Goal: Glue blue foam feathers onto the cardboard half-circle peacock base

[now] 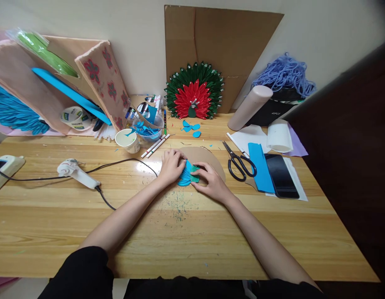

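An oval of brown cardboard (214, 160) lies flat on the table in front of me, with a fan of blue paper petals (184, 176) on it. My left hand (172, 167) rests at the oval's left edge, fingers curled together and thumb pressed against the petals. A small green piece (194, 174) overlaps the petals' right side. My right hand (212, 181) pinches this piece between thumb and fingertips, holding it against the cardboard. The fingers partly cover both the petals and the green piece.
A corded glue gun (80, 174) lies left, its cable running behind my left forearm. Black-handled scissors (239, 162), blue paper (261, 168) and a phone (281, 176) lie right. Behind are a paper cup (128, 141), loose blue petals (191, 126) and a red-green peacock (194, 93).
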Available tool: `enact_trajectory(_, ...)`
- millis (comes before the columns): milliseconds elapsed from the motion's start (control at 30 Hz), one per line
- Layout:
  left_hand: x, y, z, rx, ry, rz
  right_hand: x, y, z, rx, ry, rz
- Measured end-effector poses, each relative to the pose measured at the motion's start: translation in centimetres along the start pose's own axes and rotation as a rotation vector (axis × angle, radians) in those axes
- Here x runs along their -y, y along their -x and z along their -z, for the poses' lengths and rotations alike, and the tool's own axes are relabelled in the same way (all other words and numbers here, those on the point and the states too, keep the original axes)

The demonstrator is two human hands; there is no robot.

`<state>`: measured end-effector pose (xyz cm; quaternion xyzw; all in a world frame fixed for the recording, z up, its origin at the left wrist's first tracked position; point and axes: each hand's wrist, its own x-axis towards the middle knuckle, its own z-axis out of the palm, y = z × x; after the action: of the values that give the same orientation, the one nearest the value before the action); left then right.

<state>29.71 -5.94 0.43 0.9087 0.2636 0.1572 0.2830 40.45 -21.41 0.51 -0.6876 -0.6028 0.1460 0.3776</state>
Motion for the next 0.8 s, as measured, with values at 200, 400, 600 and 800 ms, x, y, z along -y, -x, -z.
enact_trajectory(200, -0.08, 0.17, 0.12, -0.008, -0.003, -0.023, -0.02, -0.08, 0.01, 0.009, 0.009, 0.001)
enact_trajectory(400, -0.01, 0.23, 0.04, -0.014, -0.006, -0.034, -0.08, -0.06, -0.03, 0.013, 0.014, 0.014)
enact_trajectory(600, -0.01, 0.24, 0.04, -0.017, -0.011, -0.043, -0.26, -0.14, -0.06, 0.013, 0.000, 0.001)
enact_trajectory(800, 0.12, 0.19, -0.05, -0.026, -0.004, -0.053, -0.11, 0.09, 0.35, -0.065, -0.091, -0.053)
